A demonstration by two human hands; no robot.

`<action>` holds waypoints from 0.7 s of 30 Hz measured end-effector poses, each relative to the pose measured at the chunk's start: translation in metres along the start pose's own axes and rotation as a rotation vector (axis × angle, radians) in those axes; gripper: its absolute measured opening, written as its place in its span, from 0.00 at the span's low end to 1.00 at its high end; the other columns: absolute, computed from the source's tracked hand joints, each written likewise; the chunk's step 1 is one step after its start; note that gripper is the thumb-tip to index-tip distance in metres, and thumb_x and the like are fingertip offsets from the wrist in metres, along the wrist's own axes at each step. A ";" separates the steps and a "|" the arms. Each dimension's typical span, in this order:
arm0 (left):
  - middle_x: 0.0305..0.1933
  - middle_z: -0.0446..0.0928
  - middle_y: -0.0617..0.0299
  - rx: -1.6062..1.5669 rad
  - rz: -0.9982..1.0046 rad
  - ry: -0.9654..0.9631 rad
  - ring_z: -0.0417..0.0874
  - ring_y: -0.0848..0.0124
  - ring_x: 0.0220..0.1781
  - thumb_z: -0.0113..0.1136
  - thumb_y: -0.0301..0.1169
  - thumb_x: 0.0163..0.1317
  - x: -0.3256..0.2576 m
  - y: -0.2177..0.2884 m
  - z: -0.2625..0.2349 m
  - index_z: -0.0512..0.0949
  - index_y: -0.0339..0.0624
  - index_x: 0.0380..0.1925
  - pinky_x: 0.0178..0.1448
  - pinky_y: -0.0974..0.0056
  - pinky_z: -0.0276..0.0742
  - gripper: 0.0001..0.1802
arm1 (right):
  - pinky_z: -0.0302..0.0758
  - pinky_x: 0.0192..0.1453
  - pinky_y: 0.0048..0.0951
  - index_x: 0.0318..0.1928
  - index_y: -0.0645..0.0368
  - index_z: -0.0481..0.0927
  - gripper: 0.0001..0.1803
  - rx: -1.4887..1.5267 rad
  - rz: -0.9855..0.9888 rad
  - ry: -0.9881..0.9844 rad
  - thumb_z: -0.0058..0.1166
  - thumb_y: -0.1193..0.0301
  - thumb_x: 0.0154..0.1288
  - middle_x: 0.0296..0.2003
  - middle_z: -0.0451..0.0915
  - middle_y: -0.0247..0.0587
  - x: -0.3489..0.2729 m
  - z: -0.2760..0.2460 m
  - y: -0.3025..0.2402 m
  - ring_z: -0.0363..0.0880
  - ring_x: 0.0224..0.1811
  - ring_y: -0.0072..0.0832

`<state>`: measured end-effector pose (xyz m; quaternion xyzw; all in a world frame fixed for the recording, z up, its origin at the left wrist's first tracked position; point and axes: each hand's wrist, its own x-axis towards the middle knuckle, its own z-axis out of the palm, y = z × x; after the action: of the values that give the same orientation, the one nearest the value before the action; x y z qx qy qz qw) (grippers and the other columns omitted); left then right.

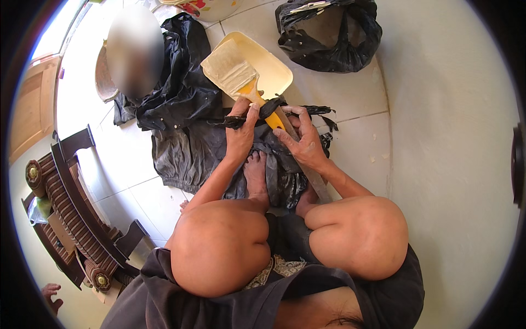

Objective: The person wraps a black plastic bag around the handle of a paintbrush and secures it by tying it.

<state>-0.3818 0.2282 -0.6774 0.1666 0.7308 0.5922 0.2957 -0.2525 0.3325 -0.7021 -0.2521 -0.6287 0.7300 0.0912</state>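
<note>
Paintbrush position: the wide paintbrush (pixel 241 77) lies directly ahead of both hands, just beyond the person's feet, its bristle end resting on the cream plastic tray (pixel 274 68).
Long axis: runs diagonally, bristles up and to the left, yellow handle down and to the right toward the hands; the handle meets a long pale wooden stick (pixel 307 164) that continues the same line back toward the right knee.
Nearer hand: both are at the handle; the left hand (pixel 241 134) sits slightly closer to the bristle end, the right hand (pixel 301 142) lower, over the joint with the stick.
Left hand state: fingers curled, pinching one end of the black strip (pixel 272 108) against the handle.
Right hand state: fingers bent around the stick and the strip's other end; probably gripping, though the exact finger contact is hard to read.
Black strip: wraps across the handle where it overlaps the stick, loose ends trailing to the right.
Brush appearance: broad flat head, bristles pale and caked off-white; handle bright yellow.
Surroundings: dark cloth (pixel 181 104) spread on the white tiled floor (pixel 350 137) under the work; black plastic bag (pixel 329 33) well apart, ahead to the right.
</note>
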 end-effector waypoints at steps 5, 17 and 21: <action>0.37 0.71 0.65 0.076 0.108 -0.033 0.66 0.78 0.40 0.50 0.32 0.68 0.006 -0.003 -0.004 0.75 0.32 0.43 0.48 0.72 0.64 0.13 | 0.75 0.46 0.26 0.54 0.58 0.66 0.23 0.351 0.104 0.029 0.60 0.71 0.62 0.43 0.80 0.42 0.003 0.004 -0.004 0.78 0.44 0.23; 0.31 0.67 0.68 0.013 0.060 -0.036 0.63 0.79 0.35 0.51 0.32 0.68 0.007 -0.001 0.001 0.71 0.35 0.31 0.41 0.72 0.62 0.10 | 0.75 0.44 0.23 0.45 0.61 0.71 0.13 0.089 -0.043 0.052 0.59 0.73 0.63 0.36 0.80 0.40 0.006 0.003 0.009 0.78 0.39 0.18; 0.33 0.68 0.65 -0.007 0.054 -0.045 0.67 0.78 0.35 0.51 0.31 0.68 0.008 0.001 0.001 0.73 0.31 0.35 0.39 0.72 0.64 0.11 | 0.75 0.44 0.22 0.43 0.62 0.71 0.12 0.228 -0.023 0.115 0.58 0.75 0.63 0.34 0.81 0.40 0.007 0.007 0.007 0.78 0.39 0.18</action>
<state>-0.3870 0.2342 -0.6789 0.1984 0.7173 0.5986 0.2965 -0.2606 0.3283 -0.7105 -0.2743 -0.5380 0.7801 0.1637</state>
